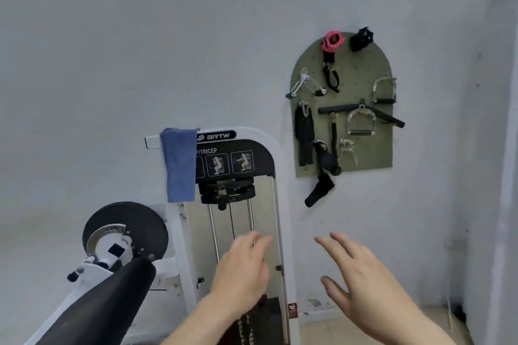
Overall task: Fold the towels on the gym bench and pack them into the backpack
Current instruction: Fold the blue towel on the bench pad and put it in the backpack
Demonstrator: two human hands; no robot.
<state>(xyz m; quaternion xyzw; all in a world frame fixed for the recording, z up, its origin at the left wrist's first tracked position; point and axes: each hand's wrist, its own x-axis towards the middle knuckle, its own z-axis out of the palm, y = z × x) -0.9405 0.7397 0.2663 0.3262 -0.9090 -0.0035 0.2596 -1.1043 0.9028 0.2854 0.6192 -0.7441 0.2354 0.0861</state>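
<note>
Towel (180, 165), blue, hangs draped over the upper left corner of a weight-stack machine (269, 159), its long axis vertical. It lies above and to the left of both hands, well apart from them. Left hand (242, 266) is the nearer; right hand (361, 274) sits farther to the right. Both are raised with fingers spread, empty and touching nothing. Judged from this layout, the left hand has the shorter reach. Machine header reads "BRTW"; below it, partly hidden by the towel, "P/TRICEP". Neither gym bench nor backpack is in view. A pegboard (386, 154) of cable handles hangs above the right hand.
</note>
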